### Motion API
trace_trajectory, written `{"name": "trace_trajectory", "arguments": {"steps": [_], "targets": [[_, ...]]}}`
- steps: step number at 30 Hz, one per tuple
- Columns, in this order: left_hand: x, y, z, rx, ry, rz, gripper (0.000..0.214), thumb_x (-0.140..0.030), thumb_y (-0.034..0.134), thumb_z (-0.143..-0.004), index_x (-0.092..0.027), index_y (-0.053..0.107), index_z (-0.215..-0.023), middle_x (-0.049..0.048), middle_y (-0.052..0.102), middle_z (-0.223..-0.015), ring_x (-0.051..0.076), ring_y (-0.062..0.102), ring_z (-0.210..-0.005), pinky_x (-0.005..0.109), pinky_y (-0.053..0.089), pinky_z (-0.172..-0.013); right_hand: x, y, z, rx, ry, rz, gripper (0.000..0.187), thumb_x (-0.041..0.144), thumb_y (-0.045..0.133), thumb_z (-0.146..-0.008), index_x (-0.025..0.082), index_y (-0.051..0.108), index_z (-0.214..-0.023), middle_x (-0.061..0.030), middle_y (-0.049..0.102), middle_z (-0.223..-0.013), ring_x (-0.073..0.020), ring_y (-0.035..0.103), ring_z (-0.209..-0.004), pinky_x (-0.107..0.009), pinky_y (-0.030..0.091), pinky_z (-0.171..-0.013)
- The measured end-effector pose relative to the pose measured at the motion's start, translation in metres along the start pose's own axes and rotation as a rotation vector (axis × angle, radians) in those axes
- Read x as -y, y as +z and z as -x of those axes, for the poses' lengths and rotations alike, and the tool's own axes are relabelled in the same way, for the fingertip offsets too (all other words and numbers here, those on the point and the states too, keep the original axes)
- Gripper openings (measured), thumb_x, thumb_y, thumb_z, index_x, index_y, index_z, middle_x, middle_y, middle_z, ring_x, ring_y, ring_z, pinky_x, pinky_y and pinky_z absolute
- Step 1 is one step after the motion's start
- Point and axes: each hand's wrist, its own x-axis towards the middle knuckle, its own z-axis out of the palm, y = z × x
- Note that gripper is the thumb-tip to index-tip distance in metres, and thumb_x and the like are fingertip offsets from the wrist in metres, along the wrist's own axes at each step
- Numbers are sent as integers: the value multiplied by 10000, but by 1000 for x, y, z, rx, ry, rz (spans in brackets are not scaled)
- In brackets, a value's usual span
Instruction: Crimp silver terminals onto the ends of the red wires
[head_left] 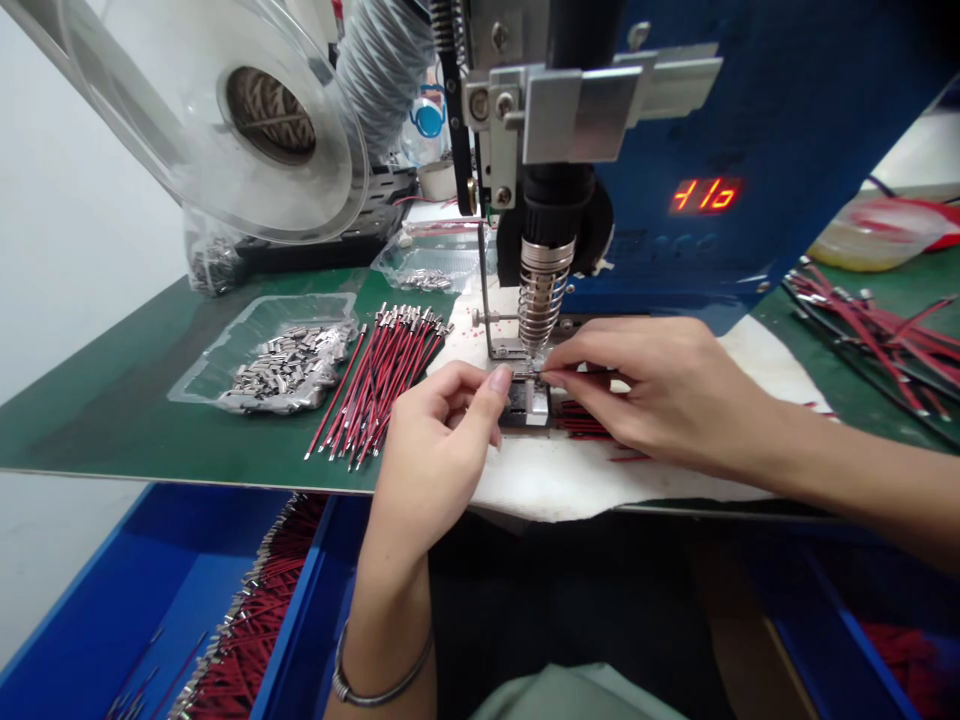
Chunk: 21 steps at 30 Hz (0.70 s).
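Observation:
My right hand (652, 385) pinches a thin dark wire (600, 373) beside the small metal fixture (534, 405), under the spring-wrapped tip (541, 290) of a benchtop machine. My left hand (450, 430) is at the fixture's left side, thumb and index finger pressed together; what they hold, if anything, is hidden. Several red and black wires (581, 420) lie beneath my right hand on a white cloth (547, 490). Left of my left hand lies a bundle of red and black wires with metal connectors (379, 385).
A clear plastic tray (199, 385) of small metal connectors stands on the green table (97, 400). Behind it is another tray (390, 265). The blue machine housing (720, 260) has red lit digits. More wires (885, 330) lie at right. A blue bin (187, 540) below holds wires.

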Motion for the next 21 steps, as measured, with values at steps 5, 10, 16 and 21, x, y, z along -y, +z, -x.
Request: {"name": "trace_trajectory", "arguments": {"steps": [5,10,16,21], "targets": [[0,0,1,2,-3,3,309,-261,710,-1010,-189,642,-717,-36,603,-568,68,550,-524,136,440,-521,0,0,0,-14,-19,8,184,146,627,-1057,176,794,-987,-64,813,-865,-197,730,-695,-303,516,-624],[1,0,1,5,-11,2,313,-265,713,-1015,-187,644,-719,-35,603,-576,68,550,-531,138,441,-529,0,0,0,-21,-24,24,185,150,623,-1060,194,781,-975,-56,811,-864,-197,728,-702,-310,522,-626],[1,0,0,8,-15,2,330,-258,706,-1027,-191,635,-712,-32,600,-574,74,538,-531,156,433,-529,1,4,2,-67,-105,121,195,150,624,-1079,190,767,-953,-54,801,-857,-198,736,-728,-305,556,-667],[5,-2,1,-11,-48,50,392,-378,596,-1128,-196,683,-792,-17,612,-580,92,531,-540,193,445,-562,3,1,4,-144,-273,355,161,92,645,-1049,142,755,-944,-85,818,-907,-200,719,-745,-316,567,-631]]}}
